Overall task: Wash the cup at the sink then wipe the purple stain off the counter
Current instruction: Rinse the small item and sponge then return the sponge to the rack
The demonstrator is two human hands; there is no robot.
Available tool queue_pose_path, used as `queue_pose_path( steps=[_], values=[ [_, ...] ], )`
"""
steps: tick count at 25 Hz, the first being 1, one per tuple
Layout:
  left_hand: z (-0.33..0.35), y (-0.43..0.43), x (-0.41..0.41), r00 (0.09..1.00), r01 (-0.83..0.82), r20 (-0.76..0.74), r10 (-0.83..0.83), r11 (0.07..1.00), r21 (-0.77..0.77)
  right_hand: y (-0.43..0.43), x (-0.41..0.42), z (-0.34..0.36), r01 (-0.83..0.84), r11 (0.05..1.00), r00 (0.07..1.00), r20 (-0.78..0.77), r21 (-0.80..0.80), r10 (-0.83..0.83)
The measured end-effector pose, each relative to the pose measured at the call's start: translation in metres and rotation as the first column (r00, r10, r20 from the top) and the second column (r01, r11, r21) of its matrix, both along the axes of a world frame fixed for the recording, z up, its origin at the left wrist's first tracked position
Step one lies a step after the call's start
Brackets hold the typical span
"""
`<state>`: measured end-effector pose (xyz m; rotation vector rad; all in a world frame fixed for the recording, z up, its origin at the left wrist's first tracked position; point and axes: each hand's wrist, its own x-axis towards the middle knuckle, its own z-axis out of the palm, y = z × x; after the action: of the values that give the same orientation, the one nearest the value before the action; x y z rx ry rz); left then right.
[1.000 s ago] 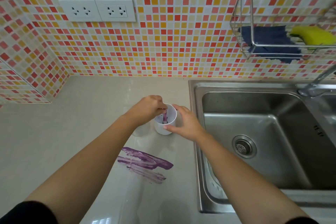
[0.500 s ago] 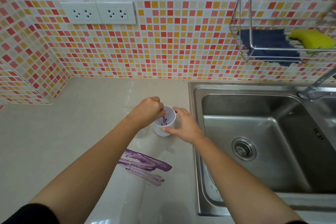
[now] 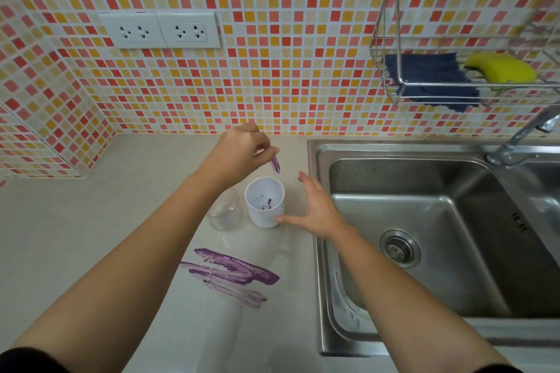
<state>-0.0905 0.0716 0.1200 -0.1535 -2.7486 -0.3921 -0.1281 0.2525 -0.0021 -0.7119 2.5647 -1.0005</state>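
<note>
Left hand (image 3: 239, 151) now lifted clear of white cup (image 3: 264, 203), pinching purple-tipped stick (image 3: 275, 165). Right hand (image 3: 315, 209) spread open, thumb touching cup wall. Cup upright on counter (image 3: 91, 236) beside sink (image 3: 424, 221). Likely light, thin-walled, slick: grasp round mid-wall.

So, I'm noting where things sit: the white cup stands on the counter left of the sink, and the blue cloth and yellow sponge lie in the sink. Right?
Not quite. The head view shows the blue cloth and yellow sponge in the wire rack on the wall, not in the sink. The white cup does stand on the counter left of the sink.
</note>
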Motion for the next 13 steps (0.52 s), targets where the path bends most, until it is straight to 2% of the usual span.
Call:
queue_pose_path(
  steps=[5,13],
  values=[
    [-0.006,0.071,-0.023,0.992,0.122,-0.038,-0.119,0.988,0.092,0.084,-0.022,0.002,0.066,0.998,0.993,-0.094,0.016,-0.065],
    [-0.055,0.257,-0.089,0.969,0.192,0.101,-0.224,0.946,0.262,0.288,-0.064,-0.024,0.29,0.947,0.952,-0.147,0.141,-0.27]
  ],
)
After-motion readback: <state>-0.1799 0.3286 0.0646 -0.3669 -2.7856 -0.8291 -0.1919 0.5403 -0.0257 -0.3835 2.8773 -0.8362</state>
